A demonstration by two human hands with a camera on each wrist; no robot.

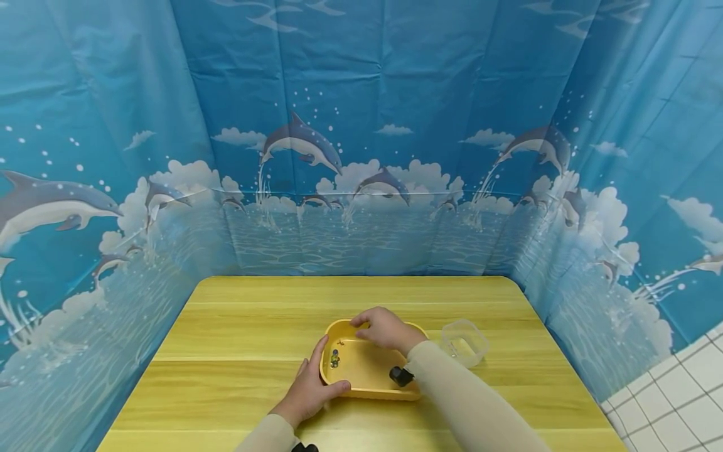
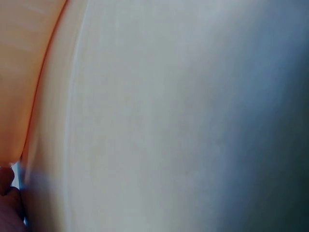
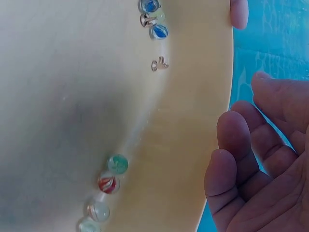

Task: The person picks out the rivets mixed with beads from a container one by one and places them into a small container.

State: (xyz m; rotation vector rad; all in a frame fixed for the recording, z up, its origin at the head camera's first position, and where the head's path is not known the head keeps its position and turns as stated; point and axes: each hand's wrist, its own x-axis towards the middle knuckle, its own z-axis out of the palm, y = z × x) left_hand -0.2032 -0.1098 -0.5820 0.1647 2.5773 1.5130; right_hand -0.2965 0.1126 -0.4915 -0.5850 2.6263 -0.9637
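Note:
A yellow plastic tub (image 1: 369,394) stands on the table. My left hand (image 1: 310,388) holds its near left corner, thumb at the front rim and fingers along the left side. In the left wrist view only part of the orange-looking tub wall (image 2: 24,72) and some fingertips show. My right hand (image 1: 386,329) hovers over the tub's far side, fingers loosely bent, nothing visible between them. In the right wrist view, glass marbles lie along the tub's inner edge, among them a green marble (image 3: 118,164) and a blue-swirled marble (image 3: 159,32). Beside them lies a small ring-shaped metal piece (image 3: 159,64).
A clear plastic container (image 1: 464,342) stands just right of the tub, with a few tiny things at its bottom. Wood-patterned table (image 1: 243,351) surrounds both. A blue dolphin-print curtain (image 1: 361,125) hangs behind and at the sides. White tiles (image 1: 678,389) show at right.

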